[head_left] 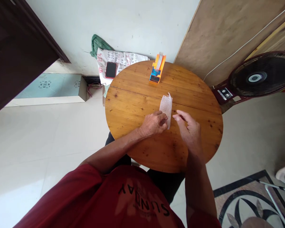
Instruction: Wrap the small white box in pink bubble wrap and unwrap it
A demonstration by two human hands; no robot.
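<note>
A whitish, translucent packet (166, 104), which looks like bubble wrap, lies lengthwise on the round wooden table (133, 107). My left hand (156, 123) is closed at the packet's lower left edge, its fingers curled over it; the fingertips are partly hidden. To the right of the packet, my right hand (190, 128) hovers with thumb and forefinger slightly apart and nothing visible between them. Beyond the packet, toward the far rim, stands an orange and blue tape dispenser (157, 68) carrying a roll of clear tape.
Left of the table, a phone (110, 70) rests on a printed white sack (124, 60), with a green bag (100, 44) behind. A dark fan (254, 77) stands close to the right edge. A long box (49, 87) lies along the wall at left.
</note>
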